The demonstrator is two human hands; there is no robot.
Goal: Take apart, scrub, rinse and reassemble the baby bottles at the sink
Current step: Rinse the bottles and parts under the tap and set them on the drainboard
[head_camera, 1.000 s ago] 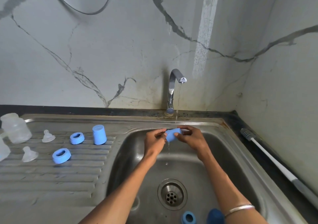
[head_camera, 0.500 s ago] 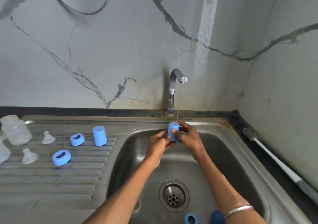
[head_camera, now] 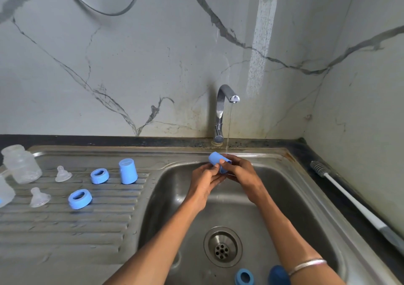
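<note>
On the head view, I see my left hand (head_camera: 204,180) and right hand (head_camera: 239,172) both clasping a blue cap (head_camera: 218,163), tilted, under the tap's (head_camera: 223,111) thin stream over the sink (head_camera: 290,188). On the drainboard (head_camera: 65,225) stand another cap (head_camera: 127,171), two rings, two teats and a clear bottle (head_camera: 20,164).

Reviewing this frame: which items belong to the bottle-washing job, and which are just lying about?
Part of the job:
blue cap, held by left hand and right hand under the tap
blue rings
clear teats
clear bottles
bottle brush

Just there:
cable on wall
bangle
</note>
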